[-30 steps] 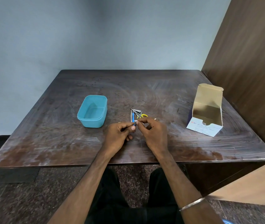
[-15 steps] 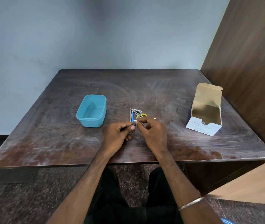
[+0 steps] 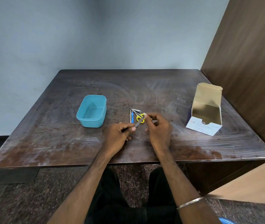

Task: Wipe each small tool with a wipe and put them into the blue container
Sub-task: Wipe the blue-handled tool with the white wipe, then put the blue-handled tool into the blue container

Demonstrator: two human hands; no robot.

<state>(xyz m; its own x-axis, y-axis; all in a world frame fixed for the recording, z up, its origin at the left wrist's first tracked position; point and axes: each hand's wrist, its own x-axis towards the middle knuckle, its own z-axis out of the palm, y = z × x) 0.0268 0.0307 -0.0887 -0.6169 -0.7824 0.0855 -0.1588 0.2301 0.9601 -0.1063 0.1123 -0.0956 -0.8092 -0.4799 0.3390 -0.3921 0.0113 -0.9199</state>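
Observation:
My left hand (image 3: 120, 133) grips the lower end of a thin grey metal tool (image 3: 139, 122) that slants up to the right. My right hand (image 3: 158, 128) pinches a small white wipe (image 3: 145, 115) at the tool's upper tip. Behind the hands lie several small tools on the table: a blue-handled pick (image 3: 132, 118), a nail clipper (image 3: 137, 110) and yellow-handled scissors (image 3: 142, 121), partly hidden by the held tool. The blue container (image 3: 92, 110) stands to the left of them, with nothing visible inside.
An open cardboard box of alcohol swabs (image 3: 205, 110) stands at the right of the dark wooden table (image 3: 63, 143). A brown wooden panel (image 3: 250, 62) rises along the table's right side. A tiny pale scrap (image 3: 120, 122) lies near my left hand.
My hands have drawn apart: the right hand slid the wipe up along the tool to its tip, so the grey shaft now shows between them.

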